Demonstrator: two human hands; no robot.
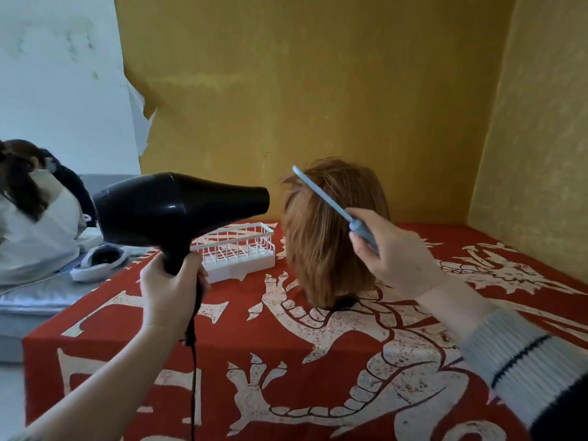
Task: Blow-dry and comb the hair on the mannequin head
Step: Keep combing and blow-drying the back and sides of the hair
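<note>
The mannequin head (331,237) stands upright on the table (222,361), which carries a red cloth with a white dragon pattern. Its reddish-brown hair hangs down to the base.

Left hand (170,288): fingers (194,265) curled round the handle of a black hair dryer (178,208), gripping it. The nozzle points right at the hair, near it but apart. The cord (192,361) hangs down from below the fingers.

Right hand (394,253): fingers (366,246) curled round the handle of a light blue comb (321,194), holding it. The comb runs up and left from the fingers, tilted, and lies against the hair at the upper right side of the head.

A white wire basket (238,249) sits on the table beyond the left fingers, just left of the head. Further left of those fingers lie a white bundle (38,237) and a white object (98,264) on a grey surface.
</note>
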